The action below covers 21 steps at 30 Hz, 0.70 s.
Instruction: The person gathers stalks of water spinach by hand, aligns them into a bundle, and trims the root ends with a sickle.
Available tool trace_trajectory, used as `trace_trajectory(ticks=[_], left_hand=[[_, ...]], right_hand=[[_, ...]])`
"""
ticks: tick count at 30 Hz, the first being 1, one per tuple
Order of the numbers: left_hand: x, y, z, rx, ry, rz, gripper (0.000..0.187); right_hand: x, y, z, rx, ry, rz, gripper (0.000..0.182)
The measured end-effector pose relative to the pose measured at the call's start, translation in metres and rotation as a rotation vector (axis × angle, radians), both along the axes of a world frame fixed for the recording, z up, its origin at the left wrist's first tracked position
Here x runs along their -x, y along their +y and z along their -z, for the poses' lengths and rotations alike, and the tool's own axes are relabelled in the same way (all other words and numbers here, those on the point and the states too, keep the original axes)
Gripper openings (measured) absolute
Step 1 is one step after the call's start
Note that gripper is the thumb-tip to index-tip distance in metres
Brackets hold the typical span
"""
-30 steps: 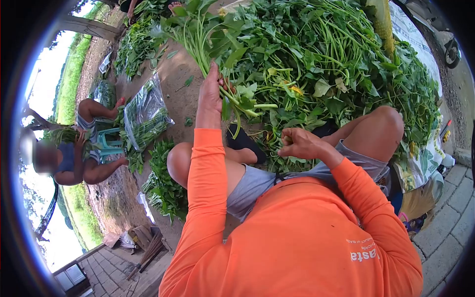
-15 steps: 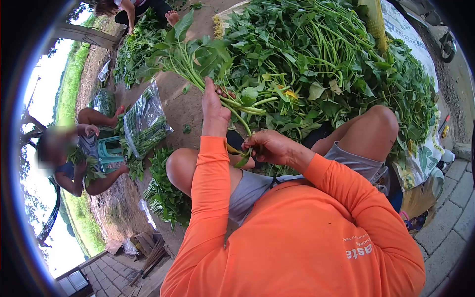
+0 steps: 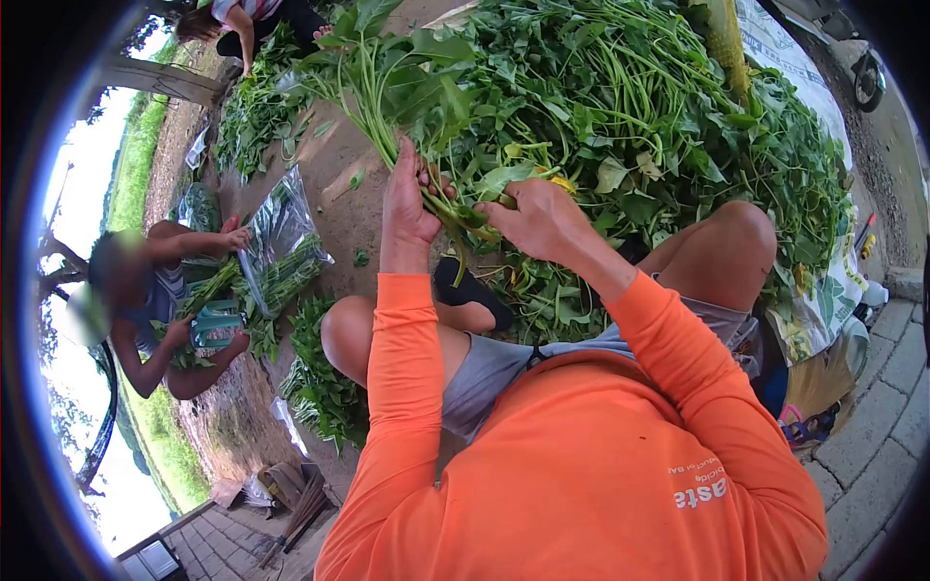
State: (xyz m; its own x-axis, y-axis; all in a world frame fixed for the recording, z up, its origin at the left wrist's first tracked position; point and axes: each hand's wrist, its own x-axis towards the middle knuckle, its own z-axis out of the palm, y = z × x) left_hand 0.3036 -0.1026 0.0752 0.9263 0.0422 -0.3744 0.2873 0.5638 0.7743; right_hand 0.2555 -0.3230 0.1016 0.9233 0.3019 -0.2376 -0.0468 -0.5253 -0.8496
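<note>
We seem to be at the step of tidying one gathered bunch, working at its lower ends. Our left hand [image 3: 407, 218] is closed round the bunch of leafy stems [image 3: 373, 102], whose leaves spread up and away from us and whose ends stick out towards the right hand [image 3: 542, 223]. That right hand is partly closed, fingers bent in, fingertips at the stem ends; whether they have closed on a stem, we cannot tell. As we judge it, work at these ends calls for a steady left grip and a light, exact pinch from the right, so that good stems are not bruised.

The bunch is up off the ground, in front of the near edge of the large pile [image 3: 620, 116].

Counting, we make it two hands of our own, one bunch held and one large pile. One smaller heap [image 3: 325, 387] lies beside our left knee, and one far heap [image 3: 254, 121] is near a person [image 3: 242, 19] at the top. Another person [image 3: 145, 281] sits at the left beside one stool [image 3: 215, 320], an arm reaching to a clear plastic bag [image 3: 283, 218] with greens in it. That makes two other people. The single stems overlap too much to count.
</note>
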Motion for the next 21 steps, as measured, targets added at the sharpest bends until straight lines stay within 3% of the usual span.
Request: trace_trajectory(ticks=[2,3,6,7,10,11,12,15,17,21], left_hand=[[0.004,-0.001,-0.003,-0.079,0.016,-0.007,0.050],[0.006,0.003,-0.003,-0.102,-0.006,0.018,0.049],[0.010,-0.001,-0.003,-0.127,0.001,-0.028,0.047],[0.012,-0.006,-0.006,-0.144,0.018,-0.075,0.044],[0.015,-0.009,-0.005,-0.174,-0.039,-0.190,0.042],[0.018,-0.011,-0.013,-0.201,-0.042,-0.242,0.041],[0.018,-0.008,-0.016,-0.210,-0.049,-0.292,0.041],[0.012,0.014,-0.023,-0.182,-0.084,-0.447,0.040],[0.010,0.024,-0.031,-0.163,-0.037,-0.453,0.041],[0.008,0.017,-0.029,-0.139,0.076,-0.453,0.041]], right_hand=[[-0.011,0.009,0.001,0.082,0.142,-0.048,0.049],[-0.010,0.012,0.015,0.000,0.137,-0.015,0.050],[-0.002,0.020,0.034,0.103,0.185,0.006,0.050],[0.000,0.021,0.032,0.023,0.230,0.000,0.046],[0.009,0.032,0.077,-0.002,0.031,0.180,0.040],[0.006,0.026,0.089,0.065,-0.011,0.090,0.041],[0.002,0.014,0.085,0.070,-0.033,0.175,0.040],[-0.018,-0.043,0.038,0.125,-0.103,0.419,0.036],[-0.045,-0.117,0.000,0.265,-0.167,0.449,0.036],[-0.110,-0.301,-0.032,0.872,-0.141,0.498,0.054]])
